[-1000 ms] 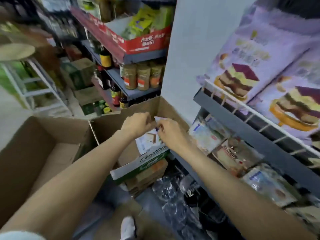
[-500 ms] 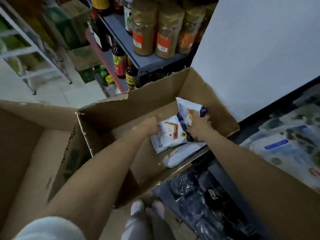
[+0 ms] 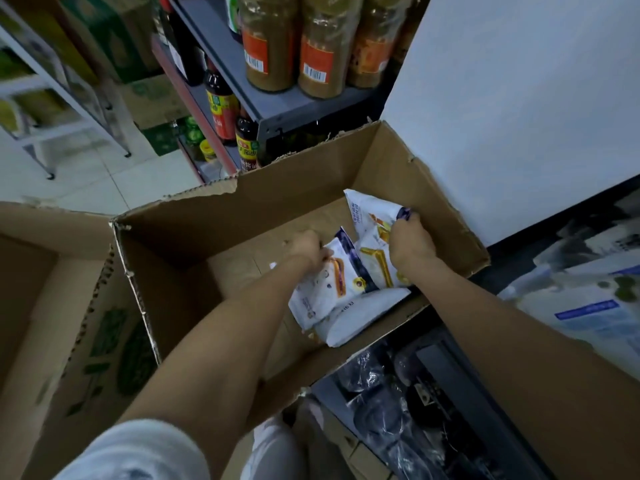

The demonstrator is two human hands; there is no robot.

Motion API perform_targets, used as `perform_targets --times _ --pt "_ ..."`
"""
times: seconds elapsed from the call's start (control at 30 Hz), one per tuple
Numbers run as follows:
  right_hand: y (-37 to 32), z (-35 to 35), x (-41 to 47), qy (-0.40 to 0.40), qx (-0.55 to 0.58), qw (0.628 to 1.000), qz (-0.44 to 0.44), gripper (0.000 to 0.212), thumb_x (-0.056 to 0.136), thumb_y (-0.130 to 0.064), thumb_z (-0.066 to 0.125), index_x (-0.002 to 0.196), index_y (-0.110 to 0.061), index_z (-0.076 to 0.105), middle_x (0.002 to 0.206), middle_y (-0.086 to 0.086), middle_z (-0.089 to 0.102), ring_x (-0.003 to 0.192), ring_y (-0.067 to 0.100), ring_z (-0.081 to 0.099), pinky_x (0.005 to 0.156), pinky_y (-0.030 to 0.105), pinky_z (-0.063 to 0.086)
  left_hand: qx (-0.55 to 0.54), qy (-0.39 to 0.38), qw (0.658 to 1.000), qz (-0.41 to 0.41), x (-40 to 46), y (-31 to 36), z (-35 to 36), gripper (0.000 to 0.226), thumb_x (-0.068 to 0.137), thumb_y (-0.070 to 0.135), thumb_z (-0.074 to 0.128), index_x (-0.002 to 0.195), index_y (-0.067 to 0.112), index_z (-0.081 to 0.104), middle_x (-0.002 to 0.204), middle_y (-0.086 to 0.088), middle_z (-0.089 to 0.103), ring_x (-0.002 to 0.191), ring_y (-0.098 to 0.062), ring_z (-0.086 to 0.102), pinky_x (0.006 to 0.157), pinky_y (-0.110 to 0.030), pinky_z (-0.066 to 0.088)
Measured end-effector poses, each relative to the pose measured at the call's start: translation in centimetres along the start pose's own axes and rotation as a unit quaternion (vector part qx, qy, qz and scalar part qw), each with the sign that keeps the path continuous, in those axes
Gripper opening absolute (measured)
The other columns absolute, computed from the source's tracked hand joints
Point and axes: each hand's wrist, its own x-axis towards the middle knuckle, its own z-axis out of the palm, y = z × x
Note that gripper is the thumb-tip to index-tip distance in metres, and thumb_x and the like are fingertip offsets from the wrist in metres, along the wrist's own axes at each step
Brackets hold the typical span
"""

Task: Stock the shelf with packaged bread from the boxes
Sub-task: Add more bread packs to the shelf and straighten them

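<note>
Both hands are down inside the open box (image 3: 311,209), working on the last white bread packs, which lie bunched against the box's right-hand side. The right hand (image 3: 410,242) has its fingers curled round the top edge of the upper pack (image 3: 372,216), which stands tilted, its long axis running from the hand's grip up and away toward the far wall of the box. The left hand (image 3: 308,245) grips the near-left pack (image 3: 323,289) by its upper edge; that pack's long axis slopes down toward the person, and it overlaps a third pack (image 3: 353,317) lying flat on the box floor beneath. So each hand already has its own pack, and the two packs touch between the wrists. The shelf (image 3: 588,306) to be filled lies to the right, just past the box's right wall — on the right arm's side. By my reckoning the coming move is a lift up and over that wall; the right hand has the shorter way, the left must cross the box — the third pack waits for another reach.
</note>
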Motion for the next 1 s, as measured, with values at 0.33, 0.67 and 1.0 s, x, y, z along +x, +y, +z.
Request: perform_targets --times 0.33,0.67,1.0 --pt "-2.8 -6.2 -6.8 0.230 0.100 0.963 -0.097 0.021 0.091 0.002 0.042 0.098 0.001 0.062 0.105 0.018 0.057 0.097 0.035 0.055 0.078 0.040 0.042 0.082 0.192 0.970 0.126 -12.0 1.5 -9.6 0.017 0.096 0.013 0.044 0.080 0.016 0.037 0.069 0.002 0.045 0.085 -0.028 0.052 0.091 -0.041 0.035" --pt "-6.1 -15.4 -21.4 0.340 0.151 0.900 -0.228 0.026 0.091 -0.005 0.053 0.113 -0.003 0.066 0.107 0.013 0.059 0.105 0.030 0.051 0.082 0.041 0.044 0.108 0.248 0.903 0.333 -27.6 3.2 -17.6 0.010 0.090 0.003 0.058 0.096 0.001 0.065 0.137 -0.013 0.046 0.120 -0.029 0.052 0.096 -0.031 0.041" --pt "-0.3 -17.8 -44.5 0.399 0.157 0.882 -0.192 0.023 0.087 -0.003 0.052 0.064 -0.005 0.056 0.076 0.012 0.052 0.080 0.031 0.053 0.062 0.032 0.022 0.006 0.299 0.848 0.438 -48.5 6.3 -14.3 0.020 0.095 0.016 0.052 0.099 0.001 0.065 0.113 -0.009 0.062 0.103 -0.025 0.058 0.084 -0.029 0.041"
